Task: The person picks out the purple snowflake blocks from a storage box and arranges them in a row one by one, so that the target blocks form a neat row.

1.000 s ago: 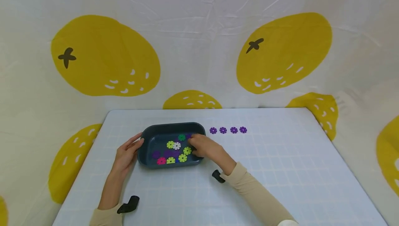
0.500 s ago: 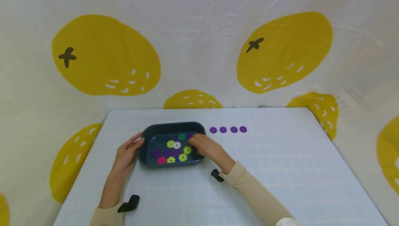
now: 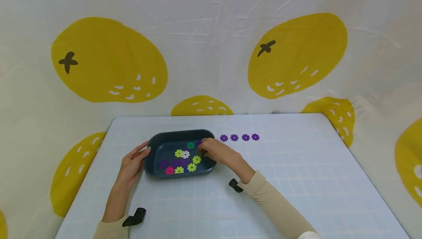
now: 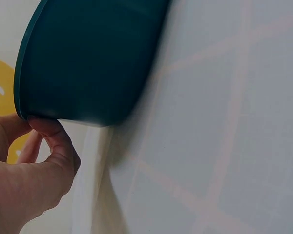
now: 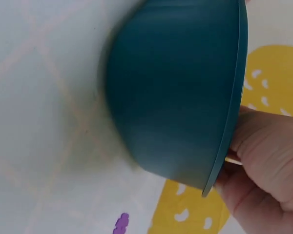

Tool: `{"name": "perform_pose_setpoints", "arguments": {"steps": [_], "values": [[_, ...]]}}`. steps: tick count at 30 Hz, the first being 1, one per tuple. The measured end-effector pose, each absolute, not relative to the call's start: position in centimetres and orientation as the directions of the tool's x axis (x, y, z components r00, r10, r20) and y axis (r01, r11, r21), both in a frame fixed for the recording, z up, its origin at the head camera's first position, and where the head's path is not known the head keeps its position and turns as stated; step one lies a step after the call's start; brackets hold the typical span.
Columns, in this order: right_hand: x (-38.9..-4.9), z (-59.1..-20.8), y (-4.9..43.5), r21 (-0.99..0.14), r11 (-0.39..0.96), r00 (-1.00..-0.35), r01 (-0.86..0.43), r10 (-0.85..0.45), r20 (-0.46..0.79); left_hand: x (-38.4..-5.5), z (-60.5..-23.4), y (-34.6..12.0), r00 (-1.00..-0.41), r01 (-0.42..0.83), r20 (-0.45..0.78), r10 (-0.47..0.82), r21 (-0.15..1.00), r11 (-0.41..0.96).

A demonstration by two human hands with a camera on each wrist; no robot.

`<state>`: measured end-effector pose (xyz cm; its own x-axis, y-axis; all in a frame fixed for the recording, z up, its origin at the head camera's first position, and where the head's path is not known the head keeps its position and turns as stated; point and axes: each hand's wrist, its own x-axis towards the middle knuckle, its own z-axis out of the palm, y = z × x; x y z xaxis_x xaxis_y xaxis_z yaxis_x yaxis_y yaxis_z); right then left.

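Note:
A dark blue-green tray (image 3: 179, 133) stands on the table with flower-shaped plastic discs in it: yellow-green (image 3: 196, 159), white (image 3: 185, 154), green (image 3: 191, 145), pink (image 3: 169, 170) and purple ones. My left hand (image 3: 130, 165) grips the tray's left end, thumb and fingers at the rim, as the left wrist view also shows on the tray wall (image 4: 88, 63). Over the right end reaches my right hand (image 3: 219, 151), fingers bent down inside near a purple disc. In the right wrist view the tray wall (image 5: 176, 87) hides its fingertips, so I cannot tell whether they hold a disc.
Several purple discs (image 3: 234, 137) lie in a row on the table just right of the tray. The table (image 3: 296, 173) has a pale checked cover. Behind it hangs a white cloth (image 3: 211, 56) printed with yellow fruit. Black wrist mounts (image 3: 135, 217) stick out at both cuffs.
My right hand has risen a little at the tray's right end, its wrist shifting slightly right. My left hand keeps its grip on the tray. The head view has shifted slightly.

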<state>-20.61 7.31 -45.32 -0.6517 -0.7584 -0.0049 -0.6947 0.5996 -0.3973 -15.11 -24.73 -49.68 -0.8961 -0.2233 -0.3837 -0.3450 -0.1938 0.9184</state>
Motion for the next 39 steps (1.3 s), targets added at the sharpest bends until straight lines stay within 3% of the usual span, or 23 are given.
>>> {"name": "perform_pose_setpoints", "arguments": {"steps": [8, 18, 28, 39], "values": [[-21.0, -45.2, 8.9, -0.562, 0.486, -0.657, -0.669, -0.74, 0.142, -15.0, -49.6, -24.9, -0.888, -0.365, -0.399, -0.227, 0.914, -0.177], [-21.7, -45.6, 10.2, -0.67, 0.414, -0.739, -0.617, -0.598, 0.311, -15.3, -49.8, -25.2, -0.882, -0.387, -0.42, -0.214, 0.904, -0.18], [-22.7, -46.6, 12.8, -0.782, 0.439, -0.881, -0.442, -0.376, 0.287, -15.2, -49.7, -24.9, -0.884, -0.376, -0.409, -0.226, 0.91, -0.175], [-23.7, -47.9, 16.0, -0.803, 0.476, -0.933, -0.36, -0.203, 0.297, -15.2, -49.5, -24.8, -0.877, -0.389, -0.423, -0.228, 0.903, -0.179]]}}
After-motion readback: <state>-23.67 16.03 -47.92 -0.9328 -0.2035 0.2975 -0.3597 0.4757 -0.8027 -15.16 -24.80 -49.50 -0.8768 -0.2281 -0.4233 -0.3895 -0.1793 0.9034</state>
